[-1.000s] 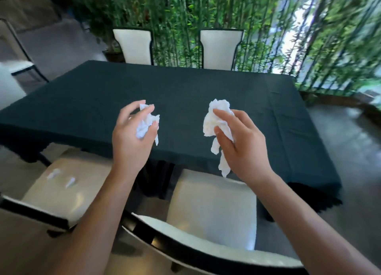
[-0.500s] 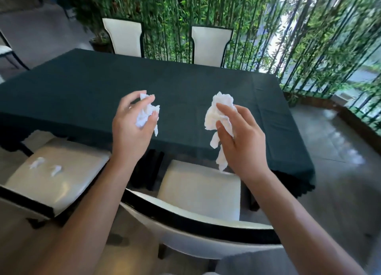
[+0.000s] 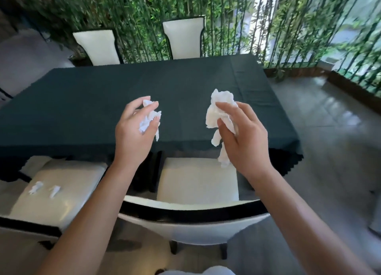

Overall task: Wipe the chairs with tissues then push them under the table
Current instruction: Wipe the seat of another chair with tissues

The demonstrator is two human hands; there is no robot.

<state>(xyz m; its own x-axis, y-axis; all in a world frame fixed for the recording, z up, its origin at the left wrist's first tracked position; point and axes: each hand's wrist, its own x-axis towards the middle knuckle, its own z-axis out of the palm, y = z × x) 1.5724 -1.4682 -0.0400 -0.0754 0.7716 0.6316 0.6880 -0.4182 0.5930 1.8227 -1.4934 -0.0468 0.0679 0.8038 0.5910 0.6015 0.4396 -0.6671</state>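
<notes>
My left hand (image 3: pixel 134 134) holds a small crumpled white tissue (image 3: pixel 149 118) above the near edge of the dark green table (image 3: pixel 82 101). My right hand (image 3: pixel 243 138) grips a larger crumpled tissue (image 3: pixel 219 112) that hangs down over a white chair (image 3: pixel 198 182) directly below me. That chair's seat sticks out from under the table, its black-trimmed back nearest me. A second white chair (image 3: pixel 61 186) stands to its left, also pulled out, with two small tissue scraps (image 3: pixel 44 189) lying on its seat.
Two white chairs (image 3: pixel 99 47) (image 3: pixel 184 38) stand at the far side of the table against a wall of bamboo stems (image 3: pixel 144 17). Grey tiled floor (image 3: pixel 329 151) spreads to the right. A low planter edge (image 3: pixel 350 89) runs along the far right.
My view has shifted back and to the right, so the near chair now sits squarely below me. Both hands keep their tissues in the same pose above the table edge.
</notes>
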